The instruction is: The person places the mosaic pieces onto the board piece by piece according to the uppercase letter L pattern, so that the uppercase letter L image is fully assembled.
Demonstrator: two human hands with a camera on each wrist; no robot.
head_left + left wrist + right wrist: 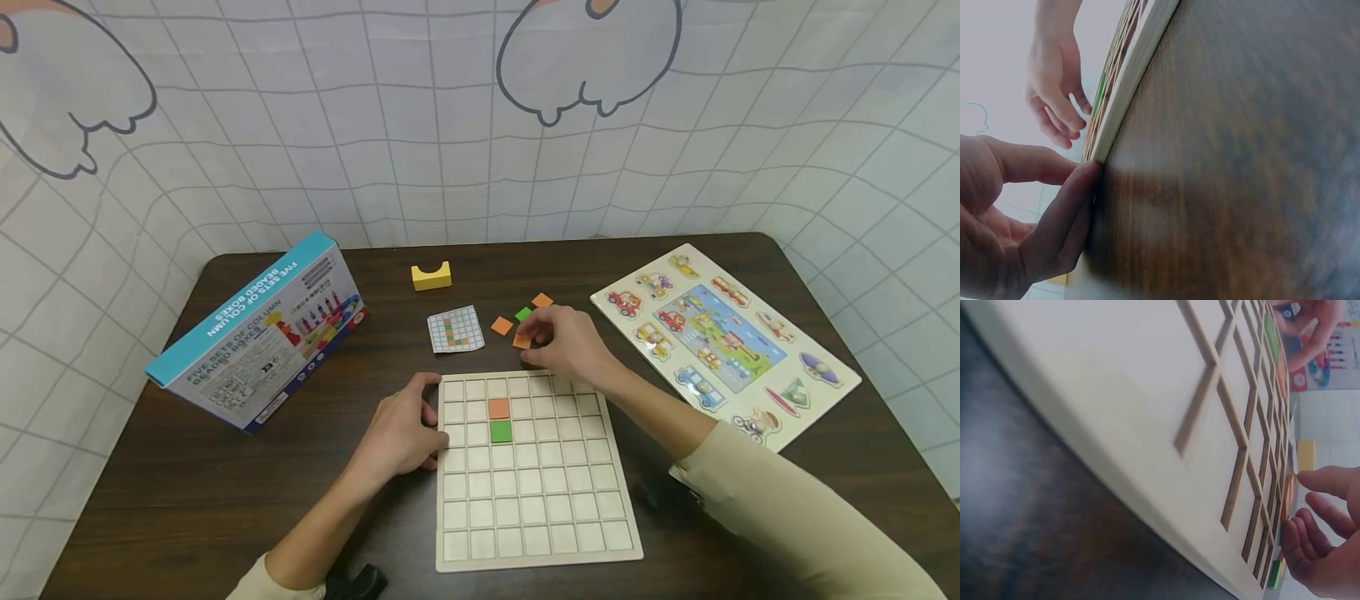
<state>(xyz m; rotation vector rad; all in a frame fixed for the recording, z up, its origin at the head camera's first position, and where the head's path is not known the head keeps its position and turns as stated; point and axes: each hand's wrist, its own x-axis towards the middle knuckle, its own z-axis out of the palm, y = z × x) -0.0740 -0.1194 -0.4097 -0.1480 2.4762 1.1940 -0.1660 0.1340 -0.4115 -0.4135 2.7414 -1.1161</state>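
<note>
A pale wooden grid board (536, 479) lies on the table, with an orange tile (498, 408) and a green tile (501, 431) in neighbouring cells of one column. My left hand (401, 429) holds the board's left edge; in the left wrist view its fingertips (1088, 172) meet at the rim. Beyond the board's far edge, my right hand (566, 340) pinches another orange tile (521, 341) between thumb and finger. Close by are a loose green tile (522, 314) and two more orange tiles, one left (502, 326) and one behind (542, 300).
A paper pattern card (456, 329) lies behind the board, with a yellow notched block (431, 277) farther back. On the left stands a blue and white toy box (262, 333). A vehicle picture puzzle (723, 342) lies at the right, beside the right forearm.
</note>
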